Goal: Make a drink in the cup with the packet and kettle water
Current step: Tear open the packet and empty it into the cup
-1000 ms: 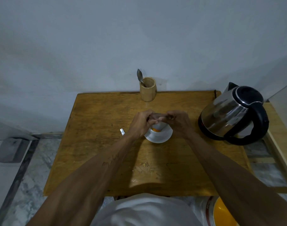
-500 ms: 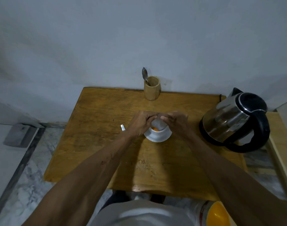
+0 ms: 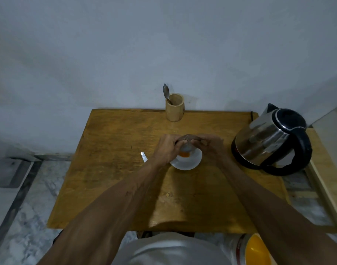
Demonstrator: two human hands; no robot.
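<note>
A white cup (image 3: 186,162) stands in the middle of the wooden table (image 3: 114,188) with orange powder (image 3: 184,154) inside. Directly above it, my left hand (image 3: 166,148) and my right hand (image 3: 209,145) pinch a small silvery packet (image 3: 186,147) between their fingertips, its mouth pointing down into the cup. Most of the packet is hidden by my fingers. The steel kettle (image 3: 267,139) with a black lid and handle sits at the table's right edge, apart from my hands.
A small torn silvery strip (image 3: 144,156) lies on the table left of my left hand. A wooden holder (image 3: 174,107) with a spoon (image 3: 166,92) stands at the back edge by the wall. A yellow-lidded container (image 3: 256,250) is on the floor, lower right.
Both hands stay over the cup holding the packet. The camera tilted up a little, so the table sits lower in view. More orange powder shows in the cup.
</note>
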